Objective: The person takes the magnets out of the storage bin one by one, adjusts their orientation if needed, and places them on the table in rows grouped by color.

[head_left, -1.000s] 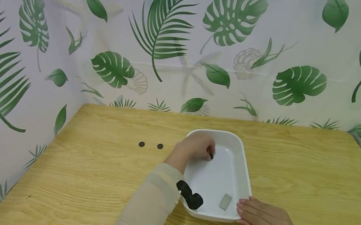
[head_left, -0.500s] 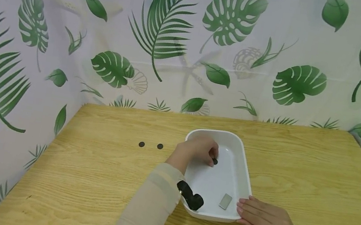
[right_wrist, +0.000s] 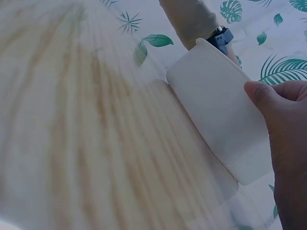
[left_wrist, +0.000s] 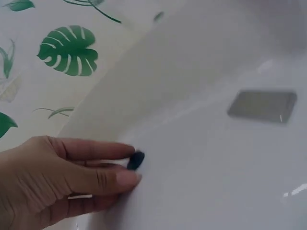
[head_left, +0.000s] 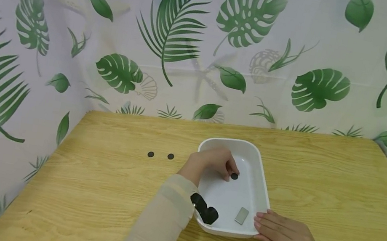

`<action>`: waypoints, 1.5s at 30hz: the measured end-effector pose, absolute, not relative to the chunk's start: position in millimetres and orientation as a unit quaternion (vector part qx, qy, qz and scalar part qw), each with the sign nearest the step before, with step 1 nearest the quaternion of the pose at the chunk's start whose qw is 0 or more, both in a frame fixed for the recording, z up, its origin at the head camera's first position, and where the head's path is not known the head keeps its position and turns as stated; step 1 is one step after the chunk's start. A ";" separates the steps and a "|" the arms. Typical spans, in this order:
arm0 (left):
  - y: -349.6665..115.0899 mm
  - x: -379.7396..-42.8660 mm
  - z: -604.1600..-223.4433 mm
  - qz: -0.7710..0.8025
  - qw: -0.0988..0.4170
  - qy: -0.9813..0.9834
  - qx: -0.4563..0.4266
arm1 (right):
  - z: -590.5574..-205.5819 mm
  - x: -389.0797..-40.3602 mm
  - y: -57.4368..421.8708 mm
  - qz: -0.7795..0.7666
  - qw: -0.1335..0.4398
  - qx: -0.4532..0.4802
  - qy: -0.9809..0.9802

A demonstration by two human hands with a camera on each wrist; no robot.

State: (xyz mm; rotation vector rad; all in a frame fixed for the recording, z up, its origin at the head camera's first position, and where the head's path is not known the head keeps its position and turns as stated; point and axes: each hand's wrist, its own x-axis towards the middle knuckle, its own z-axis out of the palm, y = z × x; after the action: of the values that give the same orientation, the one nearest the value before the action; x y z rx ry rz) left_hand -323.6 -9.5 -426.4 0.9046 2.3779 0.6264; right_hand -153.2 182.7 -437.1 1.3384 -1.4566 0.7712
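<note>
My left hand (head_left: 216, 161) reaches over the left wall of a white rectangular tray (head_left: 264, 190). Its thumb and fingertips pinch a small black disc (left_wrist: 136, 160) low inside the tray. Toward the tray's near right corner lies a flat grey rectangular block (head_left: 241, 216), apart from the hand. My right hand (head_left: 290, 239) holds that corner. In the right wrist view its thumb (right_wrist: 259, 91) lies at the rim on the outer side, the other fingers mostly hidden behind.
Two more black discs, one left (head_left: 151, 154) and one right (head_left: 171, 156), lie on the wooden table (head_left: 97, 189) left of the tray. A black wrist strap (head_left: 204, 210) on the left arm overlaps the tray's near left corner. A leaf-patterned cloth (head_left: 189, 51) hangs behind the table.
Within the tray, my left hand has moved slightly right and toward me with the black disc, more of which now shows. The right hand and the tray have stayed in place.
</note>
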 end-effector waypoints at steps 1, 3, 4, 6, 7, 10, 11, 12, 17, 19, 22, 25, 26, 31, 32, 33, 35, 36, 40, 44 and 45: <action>-9.2 -324.0 -427.3 0.240 0.264 0.873 0.333 | -437.0 -153.4 182.5 0.316 0.488 0.550 -0.600; -8.6 -324.5 -428.9 0.258 0.271 0.866 0.332 | -437.4 -153.8 182.3 0.317 0.487 0.550 -0.600; -8.0 -324.9 -429.4 0.266 0.274 0.863 0.331 | -437.7 -154.0 182.5 0.317 0.487 0.551 -0.599; -6.5 -325.3 -429.8 0.279 0.276 0.859 0.330 | -438.5 -154.4 183.3 0.318 0.487 0.549 -0.600; -5.9 -325.5 -429.7 0.283 0.274 0.858 0.329 | -439.2 -154.8 183.8 0.319 0.487 0.550 -0.599; -3.7 -325.4 -429.7 0.289 0.274 0.856 0.330 | -440.9 -155.5 185.3 0.321 0.487 0.550 -0.599; -2.8 -325.3 -430.0 0.290 0.276 0.854 0.333 | -441.5 -155.7 185.7 0.320 0.487 0.550 -0.599; -2.1 -325.3 -430.6 0.292 0.278 0.852 0.335 | -442.0 -155.9 186.0 0.320 0.487 0.550 -0.599; 2.0 -325.2 -432.6 0.286 0.283 0.846 0.350 | -442.5 -156.4 186.6 0.319 0.490 0.549 -0.597; 3.5 -325.4 -432.6 0.280 0.280 0.848 0.352 | -441.3 -156.7 186.2 0.321 0.489 0.550 -0.596; 5.3 -326.0 -432.7 0.268 0.268 0.852 0.361 | -438.1 -156.7 185.4 0.323 0.489 0.551 -0.594; 6.1 -326.3 -432.9 0.268 0.260 0.852 0.366 | -434.0 -156.2 184.1 0.323 0.490 0.552 -0.592; 6.1 -326.3 -433.1 0.267 0.258 0.853 0.367 | -432.9 -156.0 183.6 0.323 0.490 0.552 -0.593; 6.0 -326.5 -434.3 0.257 0.248 0.855 0.377 | -429.5 -155.5 181.6 0.326 0.487 0.548 -0.596; 6.2 -326.6 -434.7 0.254 0.245 0.855 0.380 | -429.6 -155.7 181.5 0.327 0.486 0.548 -0.597; 6.4 -326.9 -435.3 0.250 0.241 0.856 0.383 | -429.8 -155.9 181.6 0.328 0.486 0.548 -0.597; 6.9 -327.5 -436.3 0.247 0.238 0.856 0.388 | -431.1 -156.3 182.2 0.329 0.485 0.547 -0.597; 7.5 -328.0 -437.1 0.245 0.238 0.855 0.389 | -432.2 -156.6 182.7 0.329 0.486 0.547 -0.597; 8.8 -328.7 -437.6 0.237 0.238 0.855 0.395 | -436.4 -157.7 184.8 0.329 0.485 0.549 -0.597; 8.1 -327.3 -437.0 0.222 0.233 0.859 0.398 | -438.0 -157.8 184.9 0.324 0.485 0.551 -0.596; 7.7 -327.0 -437.0 0.220 0.233 0.859 0.399 | -437.8 -157.7 184.6 0.322 0.486 0.552 -0.596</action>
State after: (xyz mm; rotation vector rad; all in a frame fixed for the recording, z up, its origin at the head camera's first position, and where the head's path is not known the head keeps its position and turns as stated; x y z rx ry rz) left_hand -327.0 7.7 -437.0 1.0963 2.3602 0.6049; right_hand -157.7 184.6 -437.8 1.3429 -1.4494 0.7843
